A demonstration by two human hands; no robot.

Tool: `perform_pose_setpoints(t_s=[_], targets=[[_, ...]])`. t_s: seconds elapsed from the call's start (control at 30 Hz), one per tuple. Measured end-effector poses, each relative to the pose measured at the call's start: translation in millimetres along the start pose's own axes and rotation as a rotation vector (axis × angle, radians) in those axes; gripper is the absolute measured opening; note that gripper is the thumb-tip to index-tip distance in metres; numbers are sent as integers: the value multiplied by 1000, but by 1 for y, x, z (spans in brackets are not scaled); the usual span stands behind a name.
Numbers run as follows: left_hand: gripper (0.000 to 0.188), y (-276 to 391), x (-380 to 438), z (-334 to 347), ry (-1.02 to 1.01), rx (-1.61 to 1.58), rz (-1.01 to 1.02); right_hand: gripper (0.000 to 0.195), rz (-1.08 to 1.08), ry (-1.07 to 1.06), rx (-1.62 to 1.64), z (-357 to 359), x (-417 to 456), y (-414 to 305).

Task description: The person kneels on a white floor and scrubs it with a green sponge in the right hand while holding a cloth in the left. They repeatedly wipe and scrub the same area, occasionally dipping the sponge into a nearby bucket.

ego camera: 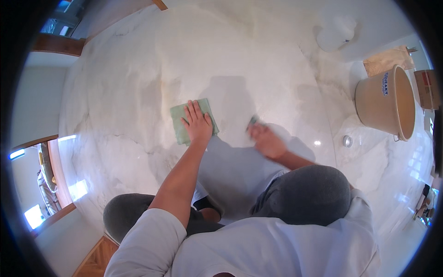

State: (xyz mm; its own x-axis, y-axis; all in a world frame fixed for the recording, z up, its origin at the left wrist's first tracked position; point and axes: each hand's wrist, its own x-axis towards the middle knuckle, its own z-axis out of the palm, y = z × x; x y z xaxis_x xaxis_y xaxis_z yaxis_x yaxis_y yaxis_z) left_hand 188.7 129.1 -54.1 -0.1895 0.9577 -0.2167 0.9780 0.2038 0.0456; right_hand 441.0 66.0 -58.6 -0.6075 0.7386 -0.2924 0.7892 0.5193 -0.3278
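Note:
My left hand (pixel 197 124) lies flat with spread fingers on a folded green cloth (pixel 180 126), which rests on the glossy, marble-patterned floor (pixel 117 100). To its right, my right hand (pixel 268 140) is blurred and low over the same floor. Its fingers are closed around a small dark green object (pixel 253 120), too blurred to name. The two hands are apart. Shadows fall across the floor around them.
A beige plastic bucket (pixel 375 100) stands at the right, with a small round metal tin (pixel 347 141) near it. Beyond are a whitish translucent container (pixel 332 38), brown paper (pixel 384 62) and a cardboard box (pixel 426 89). Walls and wood-trimmed doorways (pixel 59 44) edge the left.

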Motion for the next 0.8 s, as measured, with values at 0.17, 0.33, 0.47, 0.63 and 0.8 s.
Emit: perform_pose_setpoints(t_s=[0.17,0.33,0.47,0.63,0.8], targets=[[60,-4,-2,5,74,-5,-1,58,-89,154,51,-23,3,19],[60,-2,-3,4,17,4,-8,59,622,189,-232,-66,23,169],[60,2,-2,4,34,15,-9,60,605,132,-165,-86,23,174],[61,-2,-5,6,67,69,-21,67,-118,155,44,-19,40,11],[61,0,0,6,71,69,-10,55,-85,221,-176,-21,29,18]])
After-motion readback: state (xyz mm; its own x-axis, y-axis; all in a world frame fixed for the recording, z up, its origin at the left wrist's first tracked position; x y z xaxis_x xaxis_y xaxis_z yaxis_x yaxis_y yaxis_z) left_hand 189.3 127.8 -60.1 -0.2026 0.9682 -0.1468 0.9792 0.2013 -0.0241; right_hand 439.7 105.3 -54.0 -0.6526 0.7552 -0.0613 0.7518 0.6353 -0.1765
